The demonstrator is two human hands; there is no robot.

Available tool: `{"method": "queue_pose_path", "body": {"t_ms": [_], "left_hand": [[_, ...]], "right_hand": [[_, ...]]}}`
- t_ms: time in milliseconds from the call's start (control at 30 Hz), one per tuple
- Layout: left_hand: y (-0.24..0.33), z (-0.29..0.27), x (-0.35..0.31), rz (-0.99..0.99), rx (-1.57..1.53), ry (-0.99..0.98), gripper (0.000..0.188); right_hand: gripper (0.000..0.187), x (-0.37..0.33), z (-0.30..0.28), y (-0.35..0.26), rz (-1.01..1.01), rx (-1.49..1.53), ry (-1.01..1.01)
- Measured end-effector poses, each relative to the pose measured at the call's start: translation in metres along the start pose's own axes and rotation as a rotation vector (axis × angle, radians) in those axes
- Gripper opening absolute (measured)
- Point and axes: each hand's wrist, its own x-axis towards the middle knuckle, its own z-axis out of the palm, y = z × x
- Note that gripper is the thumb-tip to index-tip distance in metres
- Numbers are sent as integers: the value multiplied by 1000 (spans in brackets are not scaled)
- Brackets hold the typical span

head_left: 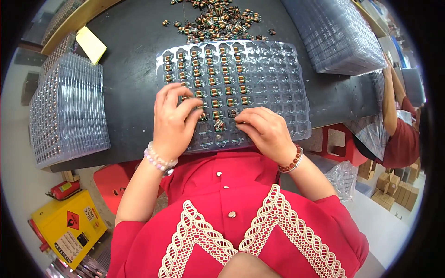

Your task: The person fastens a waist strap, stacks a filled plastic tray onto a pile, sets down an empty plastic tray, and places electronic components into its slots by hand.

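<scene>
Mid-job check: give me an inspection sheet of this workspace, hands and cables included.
Surface: dark tabletop, partly covered by trays.
Parts: clear tray with copper-wound coils in its left and middle columns; loose coil pile beyond its far edge.
Clutter: yellow sheet beside the left tray stack; right tray stack.
Hands: left hand over the tray's left part, right hand near its middle; grips unclear.
Cables: nothing seen.
Surroundings: another person at right; cardboard boxes.
</scene>
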Motion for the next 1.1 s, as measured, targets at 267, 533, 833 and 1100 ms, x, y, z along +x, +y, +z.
{"method": "queue_pose_path", "body": {"t_ms": [267,533,833,1100], "left_hand": [[10,4,-15,-47,-102,-65,17],[13,3,-15,105,30,1,12],[30,2,-9,21,-47,23,16],[40,3,-13,73,-129,-186,34]], "right_hand": [[13,0,8,-1,-15,-12,-56],[16,-6,14,-3,-63,-175,19],[20,9,4,2,-39,-190,-4],[11,12,4,1,-76,-239,10]]}}
